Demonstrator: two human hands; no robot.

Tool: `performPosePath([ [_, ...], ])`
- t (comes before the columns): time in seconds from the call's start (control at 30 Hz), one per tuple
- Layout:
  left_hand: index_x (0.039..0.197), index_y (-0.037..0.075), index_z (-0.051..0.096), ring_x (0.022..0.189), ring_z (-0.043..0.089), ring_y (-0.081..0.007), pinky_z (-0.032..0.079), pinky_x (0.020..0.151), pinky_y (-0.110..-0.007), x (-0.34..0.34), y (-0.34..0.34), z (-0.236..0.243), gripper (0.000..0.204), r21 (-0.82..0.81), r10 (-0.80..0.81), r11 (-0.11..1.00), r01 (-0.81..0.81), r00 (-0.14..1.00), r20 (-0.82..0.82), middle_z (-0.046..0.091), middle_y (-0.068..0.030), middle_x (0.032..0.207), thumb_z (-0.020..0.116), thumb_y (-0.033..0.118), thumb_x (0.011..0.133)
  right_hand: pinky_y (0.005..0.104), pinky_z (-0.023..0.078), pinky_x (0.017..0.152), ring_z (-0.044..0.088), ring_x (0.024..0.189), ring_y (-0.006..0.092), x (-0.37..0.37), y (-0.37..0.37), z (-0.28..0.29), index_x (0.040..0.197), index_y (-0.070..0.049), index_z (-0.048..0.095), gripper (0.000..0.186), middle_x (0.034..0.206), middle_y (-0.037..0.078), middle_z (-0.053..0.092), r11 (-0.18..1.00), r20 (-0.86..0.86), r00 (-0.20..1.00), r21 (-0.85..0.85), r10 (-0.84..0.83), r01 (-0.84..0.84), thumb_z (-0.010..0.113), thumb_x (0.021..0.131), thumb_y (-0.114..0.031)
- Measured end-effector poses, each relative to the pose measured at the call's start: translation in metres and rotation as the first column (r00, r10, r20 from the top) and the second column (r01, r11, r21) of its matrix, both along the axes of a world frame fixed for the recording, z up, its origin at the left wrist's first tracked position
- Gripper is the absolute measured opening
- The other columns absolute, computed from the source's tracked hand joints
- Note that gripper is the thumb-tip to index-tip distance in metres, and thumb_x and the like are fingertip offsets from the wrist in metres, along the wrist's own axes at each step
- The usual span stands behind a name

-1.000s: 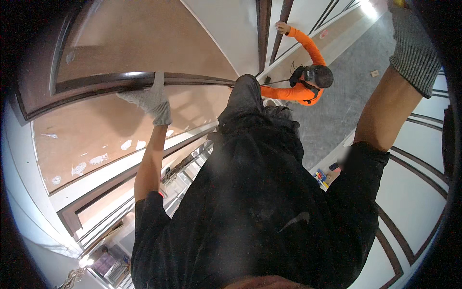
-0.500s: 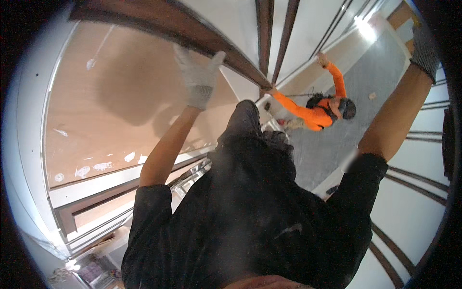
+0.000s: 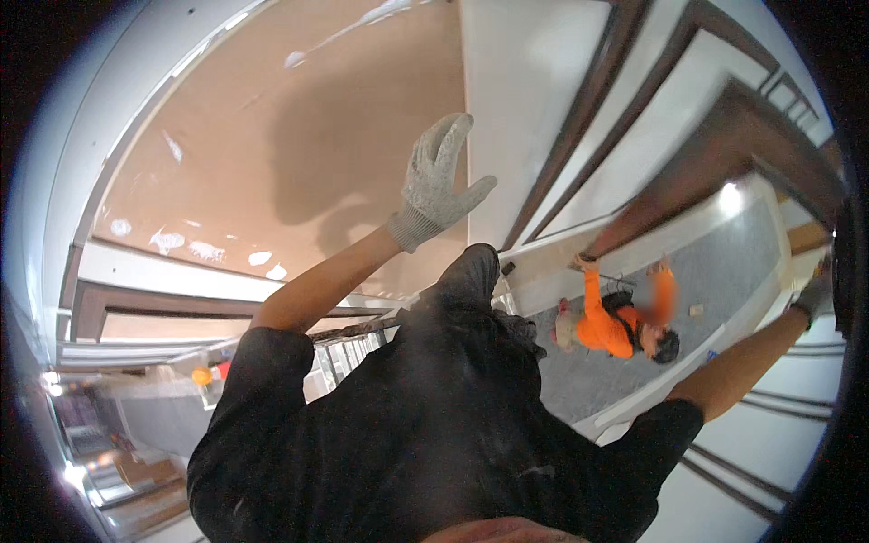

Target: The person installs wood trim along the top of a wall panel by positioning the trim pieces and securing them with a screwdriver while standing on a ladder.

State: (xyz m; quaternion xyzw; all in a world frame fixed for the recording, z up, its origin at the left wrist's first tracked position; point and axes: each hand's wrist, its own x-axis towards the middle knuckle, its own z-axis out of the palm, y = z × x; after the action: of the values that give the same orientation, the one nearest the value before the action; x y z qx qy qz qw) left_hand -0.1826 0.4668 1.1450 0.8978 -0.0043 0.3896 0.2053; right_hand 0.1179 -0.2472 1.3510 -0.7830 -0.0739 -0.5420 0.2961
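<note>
My left hand [image 3: 436, 185], in a pale knitted glove, is raised with fingers stretched and thumb apart. It holds nothing and is in front of a tan board wall [image 3: 362, 136]. A long dark-brown wooden board [image 3: 715, 154] slants across the upper right, apart from my left hand and smeared by motion. My right hand [image 3: 817, 291], gloved in grey, reaches to the far right rim near the board's upper end; its fingers are too dim to make out. Below, a person in orange sleeves [image 3: 608, 317] has one hand at the board's lower end.
A metal ladder [image 3: 348, 362] stands beneath me at the left. Dark-brown trim strips [image 3: 570, 127] run along the white wall panels [image 3: 520, 81]. Grey floor [image 3: 579, 385] lies far below around the other person. A bright lamp [image 3: 730, 199] shines at the right.
The brown board has swung rightward, away from my left hand, which was at its edge. My view has turned, and the person in orange appears lower and further right.
</note>
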Motion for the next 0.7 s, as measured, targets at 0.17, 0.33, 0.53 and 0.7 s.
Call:
performPosePath([
  [0.17, 0.152, 0.004, 0.040, 0.138, 0.042, -0.0396, 0.037, 0.115, -0.049, -0.043, 0.048, 0.006, 0.092, 0.048, 0.230, 0.973, -0.225, 0.960, -0.158, 0.045, -0.0197, 0.150, 0.086, 0.037, 0.079, 0.0466, 0.047, 0.106, 0.063, 0.119, 0.0318, -0.087, 0.124, -0.060, 0.133, -0.007, 0.065, 0.043, 0.135, 0.013, 0.066, 0.752, -0.033, 0.984, 0.649, 0.176, -0.113, 0.058, 0.101, -0.035],
  [0.33, 0.147, 0.010, 0.049, 0.133, 0.047, -0.0373, 0.039, 0.112, -0.051, -0.078, 0.086, 0.009, 0.076, 0.051, 0.252, 0.967, -0.251, 0.968, -0.016, 0.049, -0.0173, 0.148, 0.081, 0.033, 0.082, 0.0435, 0.060, 0.081, 0.071, 0.099, 0.0315, -0.150, 0.095, -0.089, 0.125, 0.003, 0.065, 0.041, 0.121, 0.022, 0.070, 0.809, 0.026, 0.993, 0.583, -0.112, 0.076, 0.063, 0.095, -0.025],
  [0.53, 0.142, 0.014, 0.055, 0.132, 0.048, -0.0381, 0.039, 0.111, -0.053, -0.118, 0.125, 0.002, 0.064, 0.168, 0.341, 0.931, -0.324, 0.937, -0.080, 0.050, -0.0148, 0.147, 0.078, 0.028, 0.083, 0.0382, 0.055, 0.055, 0.070, 0.067, 0.0252, -0.205, 0.167, -0.126, 0.093, -0.003, 0.065, 0.018, 0.088, 0.013, 0.074, 0.702, 0.353, 0.876, 0.712, -0.329, -0.024, 0.069, 0.090, -0.020],
  [0.7, 0.143, 0.015, 0.055, 0.134, 0.047, -0.0412, 0.038, 0.112, -0.053, -0.130, 0.145, -0.012, 0.062, 0.227, 0.387, 0.907, -0.356, 0.915, -0.115, 0.050, -0.0174, 0.147, 0.073, 0.024, 0.085, 0.0372, 0.055, 0.064, 0.069, 0.076, 0.0254, -0.210, 0.245, -0.229, 0.103, 0.001, 0.065, 0.027, 0.093, 0.014, 0.074, 0.733, -0.033, 0.987, 0.666, -0.156, 0.138, 0.063, 0.096, -0.025],
])
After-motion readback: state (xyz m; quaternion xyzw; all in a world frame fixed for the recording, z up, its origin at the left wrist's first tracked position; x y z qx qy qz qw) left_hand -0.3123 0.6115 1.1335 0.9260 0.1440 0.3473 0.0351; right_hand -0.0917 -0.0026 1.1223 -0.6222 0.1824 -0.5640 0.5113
